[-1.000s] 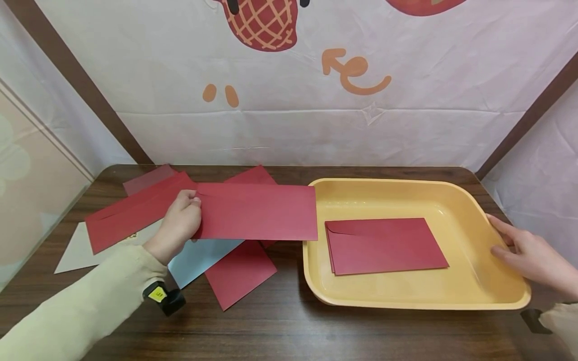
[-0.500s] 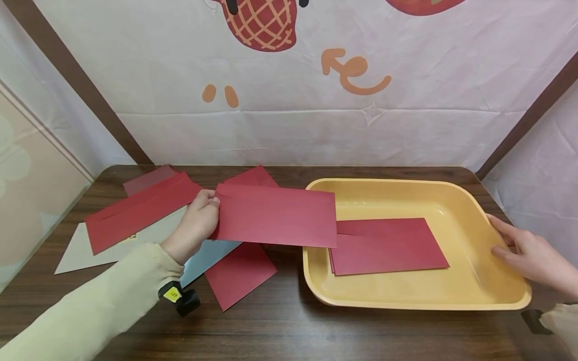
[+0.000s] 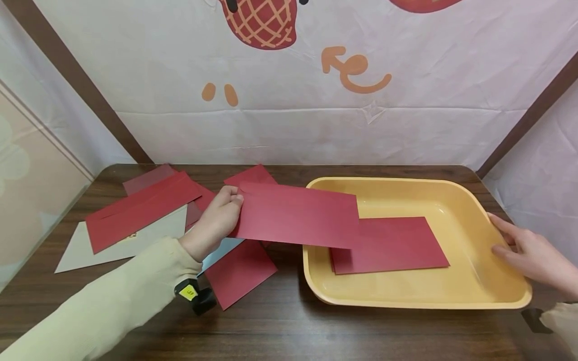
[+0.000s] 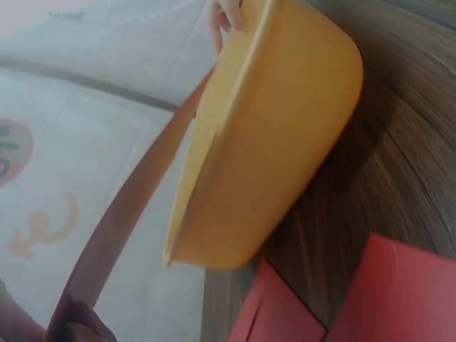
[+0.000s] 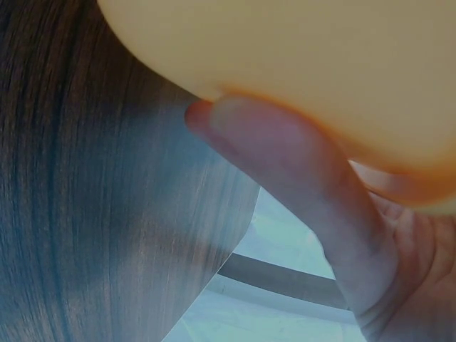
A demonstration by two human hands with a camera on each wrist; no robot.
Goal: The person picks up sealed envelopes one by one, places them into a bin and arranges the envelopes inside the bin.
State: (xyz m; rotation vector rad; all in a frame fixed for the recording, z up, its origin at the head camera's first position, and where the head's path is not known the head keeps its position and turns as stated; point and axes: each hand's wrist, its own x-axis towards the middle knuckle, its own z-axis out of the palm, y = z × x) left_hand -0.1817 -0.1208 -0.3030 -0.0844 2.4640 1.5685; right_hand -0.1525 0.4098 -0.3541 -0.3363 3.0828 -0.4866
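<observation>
Red envelope farther over yellow tray — left hand pinching it, right hand gripping tray

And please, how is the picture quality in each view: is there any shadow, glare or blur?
Head: mostly clear, a shadow on the lower envelope near the held envelope, small highlights in the yellow tray; left wrist: hazy, backdrop washed out; right wrist: bluish haze across the table, right hand soft.

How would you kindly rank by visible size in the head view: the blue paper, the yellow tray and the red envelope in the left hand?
1. Yellow tray
2. Red envelope in the left hand
3. Blue paper, partly covered; full size unclear
</observation>
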